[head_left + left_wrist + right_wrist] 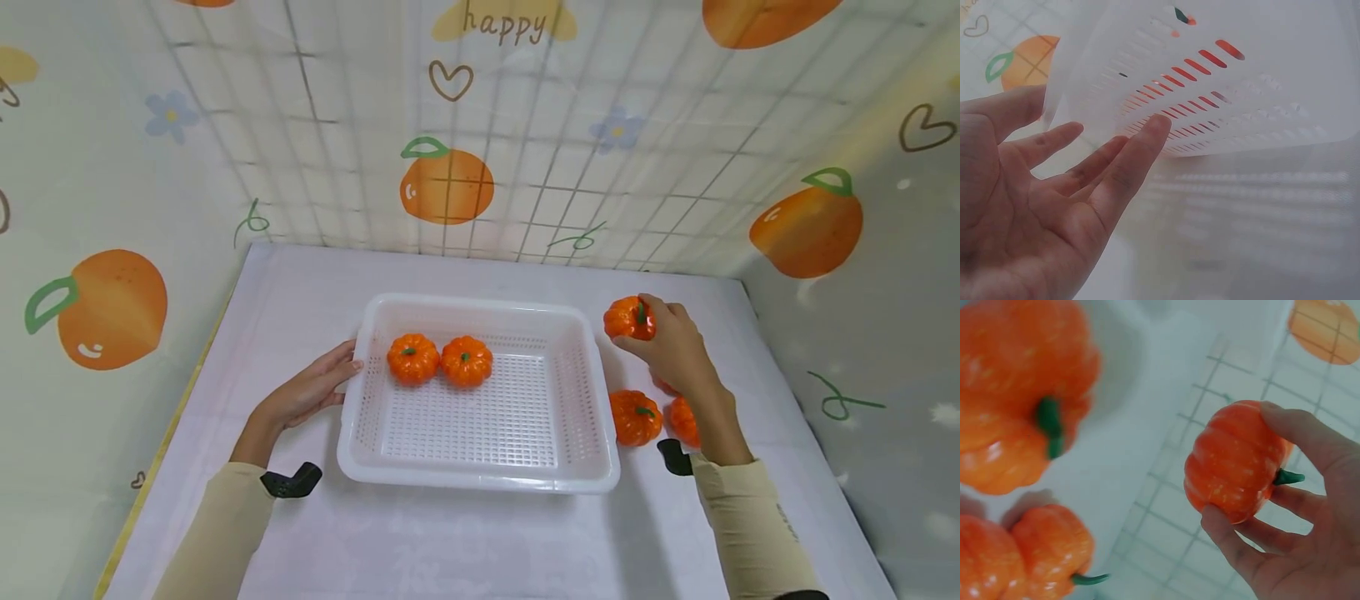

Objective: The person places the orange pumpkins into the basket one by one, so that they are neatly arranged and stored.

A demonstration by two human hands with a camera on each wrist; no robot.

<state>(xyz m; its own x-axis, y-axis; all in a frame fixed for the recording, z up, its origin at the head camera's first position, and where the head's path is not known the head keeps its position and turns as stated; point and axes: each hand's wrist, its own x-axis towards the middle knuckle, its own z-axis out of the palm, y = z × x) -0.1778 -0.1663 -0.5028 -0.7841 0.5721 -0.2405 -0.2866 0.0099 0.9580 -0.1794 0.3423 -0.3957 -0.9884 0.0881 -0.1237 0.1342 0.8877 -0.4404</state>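
Observation:
My right hand (678,346) pinches a small orange toy pumpkin (628,318) with a green stem, thumb and fingers on its sides, to the right of the basket's far corner. The right wrist view shows this pumpkin (1238,462) held up at the fingertips. My left hand (315,385) is at the left side of a white plastic basket (480,482), its fingers extended and its fingertips right at the rim and outer wall. Two toy pumpkins, one at left (412,360) and one beside it (467,362), sit in the basket toward its far left.
Right of the basket, another pumpkin (636,418) lies on the white tablecloth (450,542). More pumpkins (684,421) lie partly hidden under my right forearm. A wire grid (525,208) behind printed fabric stands along the table's far edge.

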